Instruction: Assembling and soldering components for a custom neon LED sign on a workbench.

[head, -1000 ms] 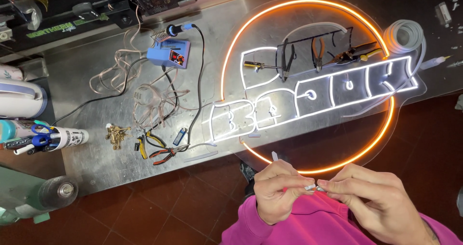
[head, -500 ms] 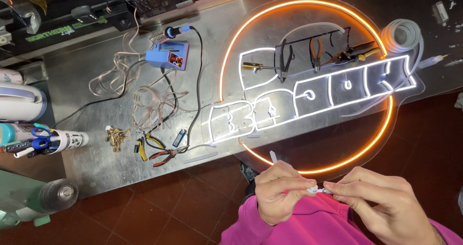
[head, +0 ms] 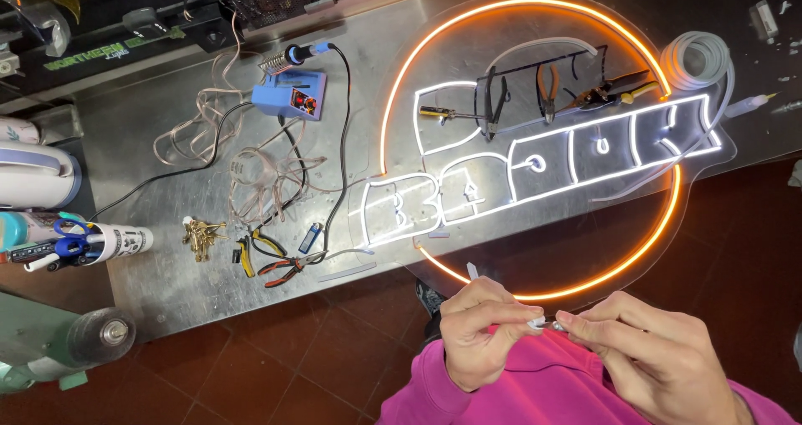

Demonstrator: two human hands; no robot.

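together, both hands (head: pixel 568 341) pinch a small white piece (head: pixel 535 320).

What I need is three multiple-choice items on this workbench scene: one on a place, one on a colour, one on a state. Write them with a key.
1. Where does the blue soldering station stand?
A. On the metal bench, left of the lit sign
B. Inside the glowing ring
C. On the tiled floor

2. What colour does the sign's ring glow?
A. Blue
B. Green
C. Orange

3. What are the person's hands doing?
A. Lying flat and empty on the bench
B. Pinching a small white piece between them
C. Each gripping a pair of pliers

Key:
1 A, as the station sits on bare metal beside the tangled wires, outside the ring.
2 C, as the ring shines orange around white letters.
3 B, as the left hand and right hand meet fingertip to fingertip at the piece, below the bench edge.
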